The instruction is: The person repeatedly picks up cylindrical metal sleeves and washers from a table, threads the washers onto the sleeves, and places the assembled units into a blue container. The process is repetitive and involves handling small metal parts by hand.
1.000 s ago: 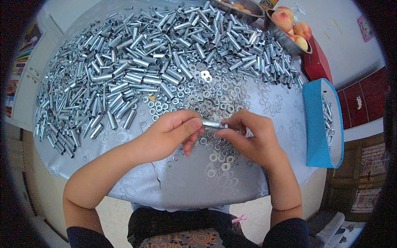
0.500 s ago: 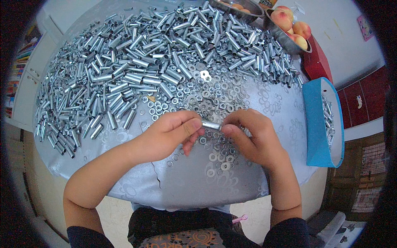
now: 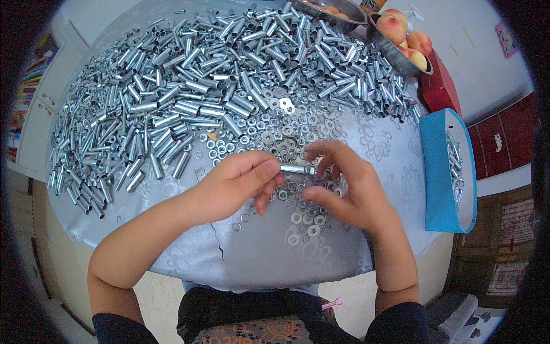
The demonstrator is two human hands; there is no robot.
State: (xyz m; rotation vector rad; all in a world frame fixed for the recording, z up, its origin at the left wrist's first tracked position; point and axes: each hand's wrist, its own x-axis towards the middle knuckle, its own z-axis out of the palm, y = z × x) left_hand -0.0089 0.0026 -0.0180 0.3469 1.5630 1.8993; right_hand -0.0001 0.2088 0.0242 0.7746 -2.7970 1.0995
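My left hand pinches one end of a shiny metal sleeve anchor between thumb and fingers. The anchor lies almost level, with a nut at its right end. Around that nut end, without gripping it, my right hand has its thumb and fingers spread apart. Beneath both hands are loose flat washers and small nuts. Behind my left hand spreads a large heap of metal sleeve tubes.
A blue fabric bin with metal parts inside stands at the right edge. Beyond it are a red box, a metal bowl of peaches and another metal bowl. A patterned silvery cloth covers the round table.
My right hand's fingers have opened away from the anchor's end, and the nut there is now in sight. My left hand keeps its hold in nearly the same place.
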